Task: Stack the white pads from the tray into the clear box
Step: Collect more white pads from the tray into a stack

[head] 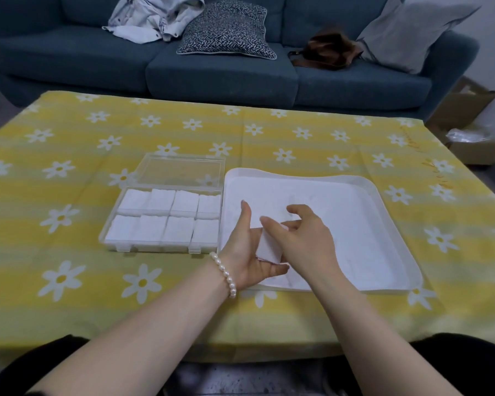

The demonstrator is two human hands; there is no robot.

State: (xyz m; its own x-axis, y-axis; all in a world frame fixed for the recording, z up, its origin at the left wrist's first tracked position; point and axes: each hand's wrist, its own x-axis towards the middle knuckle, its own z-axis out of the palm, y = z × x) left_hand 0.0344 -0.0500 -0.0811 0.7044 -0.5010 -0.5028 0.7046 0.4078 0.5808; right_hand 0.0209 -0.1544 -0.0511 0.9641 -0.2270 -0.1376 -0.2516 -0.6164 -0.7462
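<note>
Pads held between both hands over tray
Left hand cupped beneath, right hand pinching top; box just left

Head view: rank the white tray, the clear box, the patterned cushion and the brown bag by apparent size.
1. white tray
2. clear box with its open lid
3. patterned cushion, though it sits farther away, so this rank is unsure
4. brown bag
</note>
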